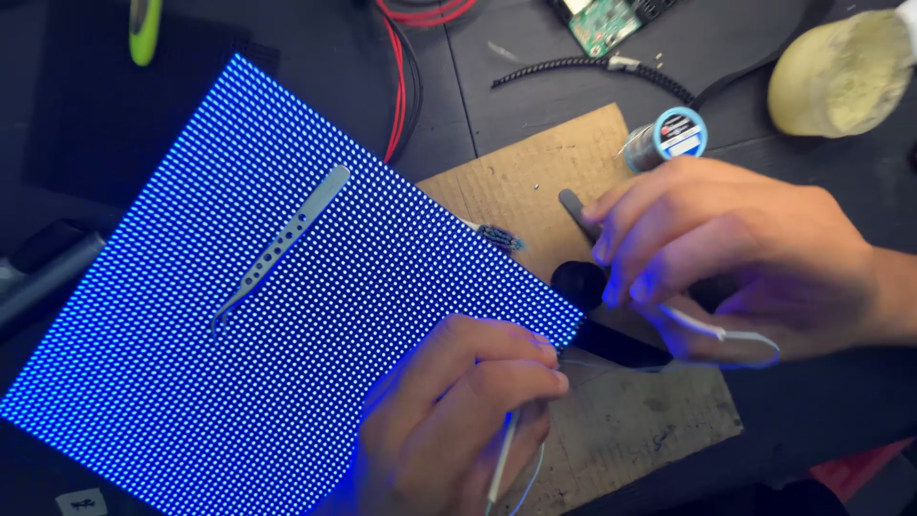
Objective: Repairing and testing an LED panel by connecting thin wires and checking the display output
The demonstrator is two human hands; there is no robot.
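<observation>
Two hands (458, 411) (726, 258) work at the lit blue panel's (239, 334) edge.

Both hands are bare, with no gloves, rings or watch: the left hand (449, 420) at lower centre, the right hand (726, 253) at right, its forearm sleeveless.

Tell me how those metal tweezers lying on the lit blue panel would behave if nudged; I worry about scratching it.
The tweezers look thin, flat and metallic, so probably light and stiff. Lying flat on the lit panel, they would likely slide rather than roll. The pointed tip at the lower end might catch between the small lights. Neither hand touches them now.
</observation>
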